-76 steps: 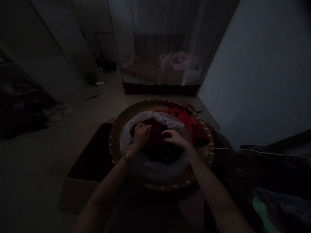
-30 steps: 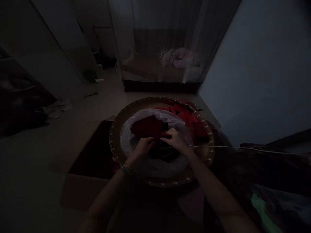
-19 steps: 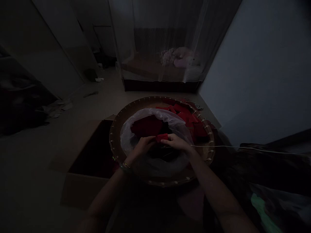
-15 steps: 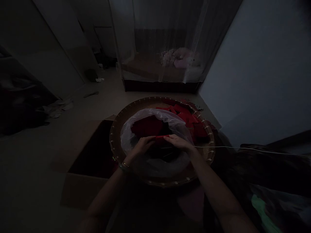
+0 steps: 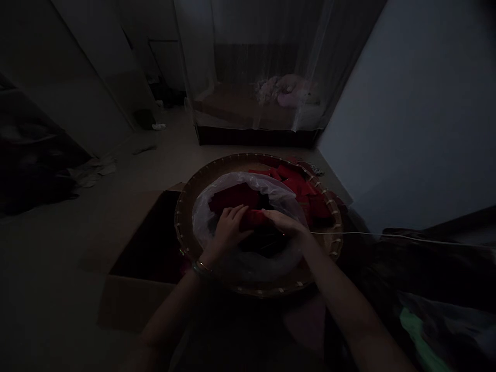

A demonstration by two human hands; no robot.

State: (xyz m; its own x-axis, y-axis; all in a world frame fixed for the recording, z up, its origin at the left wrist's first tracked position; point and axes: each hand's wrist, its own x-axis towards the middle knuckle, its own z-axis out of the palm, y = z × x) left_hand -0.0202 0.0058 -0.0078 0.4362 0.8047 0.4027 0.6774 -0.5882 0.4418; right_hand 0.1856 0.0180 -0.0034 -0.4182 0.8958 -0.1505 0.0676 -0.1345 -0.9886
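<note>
At the centre of the frame, the left hand (image 5: 229, 227) and right hand (image 5: 284, 223) are clamped on a red piece (image 5: 253, 219) between them, above the open plastic bag (image 5: 209, 206). The bag sits in a round woven tray (image 5: 188, 206), with red packets (image 5: 296, 183) toward its upper right. A curtained bed (image 5: 240, 106) stands at upper centre.
</note>
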